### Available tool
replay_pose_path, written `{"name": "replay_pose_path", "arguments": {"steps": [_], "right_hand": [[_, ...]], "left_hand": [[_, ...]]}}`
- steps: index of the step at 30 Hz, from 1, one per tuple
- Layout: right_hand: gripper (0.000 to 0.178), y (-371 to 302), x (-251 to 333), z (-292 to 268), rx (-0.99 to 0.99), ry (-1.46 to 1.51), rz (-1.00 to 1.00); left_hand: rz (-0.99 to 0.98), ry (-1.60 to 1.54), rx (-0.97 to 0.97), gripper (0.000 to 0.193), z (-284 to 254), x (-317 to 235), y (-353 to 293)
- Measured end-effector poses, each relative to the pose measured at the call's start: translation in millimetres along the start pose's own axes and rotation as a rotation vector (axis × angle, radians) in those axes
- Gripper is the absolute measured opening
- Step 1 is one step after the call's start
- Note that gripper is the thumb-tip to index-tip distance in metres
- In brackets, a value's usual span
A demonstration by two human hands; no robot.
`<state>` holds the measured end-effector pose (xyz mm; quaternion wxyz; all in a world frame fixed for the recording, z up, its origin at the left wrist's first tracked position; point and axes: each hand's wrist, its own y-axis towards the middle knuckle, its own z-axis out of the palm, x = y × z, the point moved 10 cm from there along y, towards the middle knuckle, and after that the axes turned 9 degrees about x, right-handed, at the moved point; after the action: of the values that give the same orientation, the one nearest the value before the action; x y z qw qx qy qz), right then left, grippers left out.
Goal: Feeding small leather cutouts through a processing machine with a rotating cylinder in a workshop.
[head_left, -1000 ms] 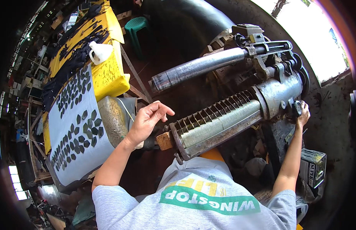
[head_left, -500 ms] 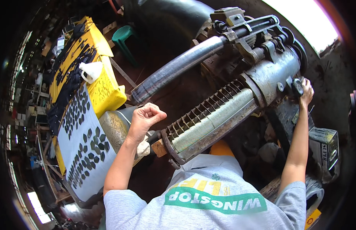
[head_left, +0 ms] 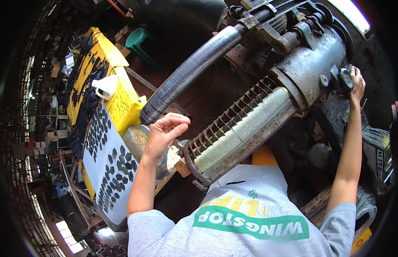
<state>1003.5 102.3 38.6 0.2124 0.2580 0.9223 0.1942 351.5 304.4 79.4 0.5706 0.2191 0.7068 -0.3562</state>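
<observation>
In front of me lies a long metal machine with a round housing (head_left: 312,58), a row of thin metal ribs (head_left: 233,113) and a pale mesh-like surface (head_left: 246,132) in its open trough. My left hand (head_left: 166,132) is raised off the trough's near-left end, its fingers curled toward the thumb, with nothing visible in them. Past it runs a smooth steel roller (head_left: 194,70). At the housing's far right side, my right hand (head_left: 357,83) curls its fingers beside a dark round knob (head_left: 345,80); what they grip is hidden.
On the left, a yellow-covered table (head_left: 126,100) carries dark pieces and a white jug (head_left: 106,86). Many small dark pieces lie on a pale sheet (head_left: 94,171). A green stool (head_left: 141,45) stands behind. A wooden block (head_left: 181,167) sits at the trough's end.
The view has shifted, so the machine and table appear moved within it. My left hand's fingers look slightly looser; my right hand stays beside the knob.
</observation>
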Motion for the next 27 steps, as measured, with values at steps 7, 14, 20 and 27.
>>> {"name": "replay_pose_path", "arguments": {"steps": [7,14,20,27], "right_hand": [[0.035,3.2,-8.3,13.0,0.068,0.092,0.057],[0.037,2.5,-6.3,11.7,0.052,0.099,0.084],[0.044,0.8,-4.5,15.3,0.040,0.006,0.013],[0.046,3.2,-7.6,28.4,0.073,0.007,0.028]], "left_hand": [[0.113,0.140,0.253,0.018,29.8,-39.3,-4.0],[0.187,0.370,0.435,0.019,54.0,-62.8,0.3],[0.472,0.893,0.496,0.014,78.8,-102.9,-12.4],[0.576,1.387,0.538,0.014,112.0,-118.7,-31.8]]}}
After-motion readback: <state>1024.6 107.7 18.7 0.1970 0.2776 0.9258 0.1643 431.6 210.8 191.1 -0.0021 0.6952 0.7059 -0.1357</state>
